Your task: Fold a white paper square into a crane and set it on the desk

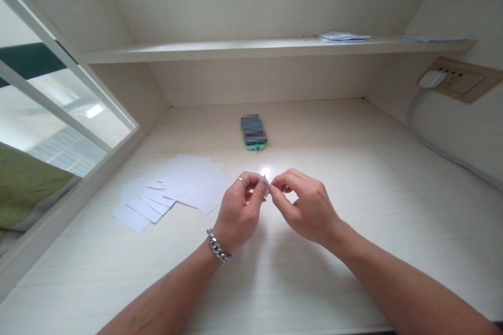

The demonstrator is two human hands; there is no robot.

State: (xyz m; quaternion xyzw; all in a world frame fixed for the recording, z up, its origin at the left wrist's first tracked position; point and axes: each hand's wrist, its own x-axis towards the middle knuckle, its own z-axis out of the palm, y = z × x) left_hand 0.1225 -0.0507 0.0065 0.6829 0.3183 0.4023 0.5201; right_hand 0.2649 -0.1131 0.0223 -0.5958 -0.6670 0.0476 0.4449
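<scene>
Between my two hands is a small folded piece of white paper (264, 184). My left hand (240, 212), with a ring and a chain bracelet, pinches it between thumb and fingers. The thumb and index finger of my right hand (304, 201) close on the paper's right edge. Much of the piece is hidden by my left thumb. Several loose white paper sheets and cut pieces (200, 178) lie overlapping on the desk, left of my left hand.
A phone-like dark object with a green edge (254, 132), blurred, lies on the desk (393, 230) beyond my hands. More papers (342, 36) rest on the shelf (236, 50). At right, a white plug (432, 79) sits in the wall socket, its grey cable (444, 154) hanging along the wall.
</scene>
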